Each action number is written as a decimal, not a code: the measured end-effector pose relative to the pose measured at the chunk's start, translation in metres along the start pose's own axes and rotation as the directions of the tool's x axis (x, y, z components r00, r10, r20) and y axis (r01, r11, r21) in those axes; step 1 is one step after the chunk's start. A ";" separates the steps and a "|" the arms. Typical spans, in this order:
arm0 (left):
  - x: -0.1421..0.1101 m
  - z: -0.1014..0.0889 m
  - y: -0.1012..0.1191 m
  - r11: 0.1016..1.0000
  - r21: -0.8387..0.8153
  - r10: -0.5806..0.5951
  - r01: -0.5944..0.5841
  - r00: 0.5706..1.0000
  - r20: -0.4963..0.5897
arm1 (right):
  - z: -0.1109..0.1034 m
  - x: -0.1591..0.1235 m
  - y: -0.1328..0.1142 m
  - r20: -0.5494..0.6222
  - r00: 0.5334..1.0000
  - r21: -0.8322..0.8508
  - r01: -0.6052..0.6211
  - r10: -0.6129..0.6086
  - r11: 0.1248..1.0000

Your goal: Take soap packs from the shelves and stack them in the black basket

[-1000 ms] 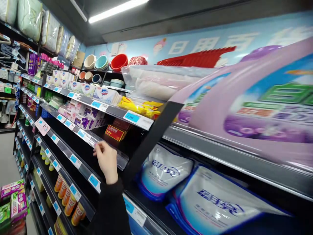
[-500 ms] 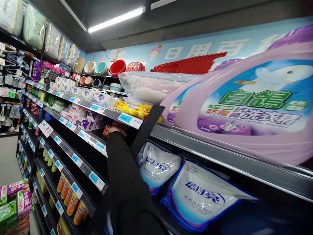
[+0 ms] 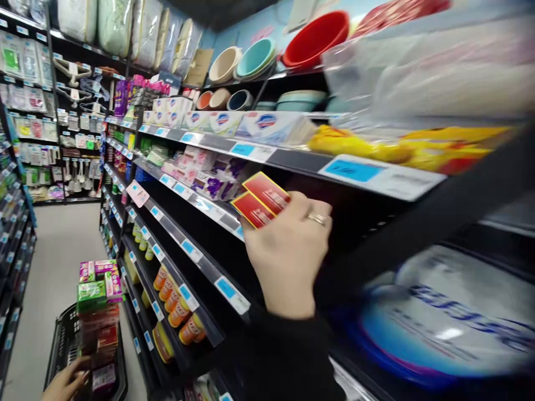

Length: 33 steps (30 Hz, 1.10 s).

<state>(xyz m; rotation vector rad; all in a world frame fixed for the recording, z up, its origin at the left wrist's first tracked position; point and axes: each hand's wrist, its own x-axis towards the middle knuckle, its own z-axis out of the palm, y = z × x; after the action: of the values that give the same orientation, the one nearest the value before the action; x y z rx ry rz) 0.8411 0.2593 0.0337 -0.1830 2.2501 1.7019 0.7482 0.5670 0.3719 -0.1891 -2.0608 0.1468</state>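
Note:
My right hand (image 3: 288,256), with a ring on one finger and a black sleeve, is closed on two red flat boxes (image 3: 261,203). It holds them in front of the second shelf (image 3: 217,214), just below the price strip of the upper shelf (image 3: 376,175). At the bottom left my left hand (image 3: 67,383) shows only in part. Its fingers curl against the foot of a stack of boxes (image 3: 98,312) that stands in a black basket (image 3: 58,345).
Shelving runs along the right with soap boxes (image 3: 251,123), yellow packs (image 3: 363,146), orange bottles (image 3: 175,309) and large blue-white pouches (image 3: 451,317). Bowls (image 3: 254,58) and pillows (image 3: 121,25) sit on top. The grey aisle floor (image 3: 54,245) opens to the left, with more racks beyond.
My right hand reached into the second shelf and came out holding two red boxes. The view swung down and left, bringing the basket and my left hand into sight.

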 end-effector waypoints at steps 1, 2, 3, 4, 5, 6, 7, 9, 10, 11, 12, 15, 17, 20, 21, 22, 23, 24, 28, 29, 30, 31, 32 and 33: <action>-0.004 -0.004 0.004 0.998 -0.042 0.042 -0.040 0.999 0.026 | -0.007 -0.016 -0.004 0.022 1.000 0.106 0.012 -0.015 0.994; -0.009 -0.007 0.013 0.986 -0.118 0.126 -0.118 0.990 0.066 | -0.011 -0.032 -0.008 0.132 0.990 0.264 0.013 -0.049 0.965; -0.015 -0.008 0.025 0.952 -0.215 0.245 -0.219 0.964 0.103 | -0.013 -0.048 -0.011 0.306 0.945 0.442 -0.030 -0.119 0.896; -0.022 -0.008 0.042 0.914 -0.290 0.322 -0.284 0.942 0.092 | -0.012 -0.064 -0.016 0.499 0.831 0.604 -0.130 -0.246 0.787; -0.029 -0.008 0.060 0.867 -0.377 0.377 -0.326 0.924 0.066 | -0.009 -0.079 -0.021 0.643 0.650 0.697 -0.276 -0.406 0.662; -0.035 -0.007 0.079 0.821 -0.444 0.419 -0.360 0.907 0.039 | -0.004 -0.093 -0.027 0.708 0.447 0.706 -0.432 -0.547 0.561; -0.040 -0.006 0.096 0.779 -0.501 0.446 -0.377 0.895 0.020 | 0.002 -0.106 -0.034 0.714 0.270 0.663 -0.558 -0.646 0.499; -0.046 -0.005 0.119 0.711 -0.537 0.529 -0.453 0.848 -0.016 | 0.016 -0.127 -0.048 0.668 0.049 0.561 -0.689 -0.742 0.459; -0.047 -0.004 0.124 0.678 -0.560 0.574 -0.476 0.819 -0.001 | 0.022 -0.136 -0.055 0.647 -0.008 0.529 -0.716 -0.763 0.456; -0.046 -0.002 0.123 0.650 -0.580 0.605 -0.491 0.796 0.005 | 0.027 -0.142 -0.061 0.626 -0.049 0.506 -0.735 -0.778 0.453; -0.044 0.000 0.119 0.621 -0.609 0.623 -0.493 0.782 0.002 | 0.032 -0.146 -0.066 0.612 -0.070 0.489 -0.749 -0.788 0.447; -0.040 0.012 0.093 0.545 -0.703 0.554 -0.457 0.826 -0.106 | 0.040 -0.155 -0.076 0.650 -0.036 0.526 -0.699 -0.759 0.483; -0.041 0.023 0.076 0.515 -0.753 0.440 -0.410 0.880 -0.179 | 0.041 -0.163 -0.080 0.708 0.054 0.606 -0.559 -0.704 0.567; -0.048 0.036 0.065 0.496 -0.798 0.274 -0.343 0.934 -0.231 | 0.037 -0.181 -0.085 0.807 0.259 0.590 -0.307 -0.531 0.747; -0.050 0.039 0.063 0.487 -0.809 0.236 -0.329 0.941 -0.241 | 0.034 -0.188 -0.086 0.819 0.310 0.561 -0.251 -0.483 0.789; -0.051 0.042 0.062 0.476 -0.819 0.208 -0.321 0.946 -0.250 | 0.031 -0.194 -0.086 0.820 0.340 0.545 -0.215 -0.461 0.810; -0.053 0.044 0.061 0.463 -0.828 0.191 -0.316 0.948 -0.255 | 0.028 -0.199 -0.086 0.815 0.346 0.549 -0.199 -0.465 0.812; -0.053 0.045 0.060 0.453 -0.835 0.183 -0.313 0.949 -0.257 | 0.025 -0.203 -0.084 0.806 0.326 0.571 -0.206 -0.494 0.795; -0.054 0.048 0.054 0.466 -0.836 0.182 -0.290 0.956 -0.230 | 0.017 -0.201 -0.077 0.770 0.164 0.634 -0.309 -0.616 0.709; -0.054 0.049 0.053 0.467 -0.836 0.194 -0.287 0.956 -0.220 | 0.017 -0.198 -0.075 0.763 0.114 0.634 -0.324 -0.636 0.702; -0.054 0.050 0.052 0.462 -0.838 0.209 -0.291 0.954 -0.216 | 0.018 -0.196 -0.073 0.754 0.072 0.634 -0.339 -0.653 0.695; -0.054 0.051 0.053 0.454 -0.839 0.223 -0.300 0.950 -0.219 | 0.021 -0.193 -0.070 0.747 0.046 0.632 -0.361 -0.663 0.686; -0.054 0.051 0.054 0.448 -0.839 0.228 -0.308 0.947 -0.226 | 0.025 -0.193 -0.067 0.739 0.044 0.630 -0.400 -0.672 0.666; -0.055 0.051 0.055 0.446 -0.840 0.222 -0.309 0.947 -0.231 | 0.029 -0.193 -0.063 0.721 0.065 0.632 -0.469 -0.690 0.617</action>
<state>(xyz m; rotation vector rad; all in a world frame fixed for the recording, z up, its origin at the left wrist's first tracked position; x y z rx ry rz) 0.8854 0.3195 0.0894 -0.1146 1.2321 2.9446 0.8087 0.4663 0.2033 1.0915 -3.1047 1.5212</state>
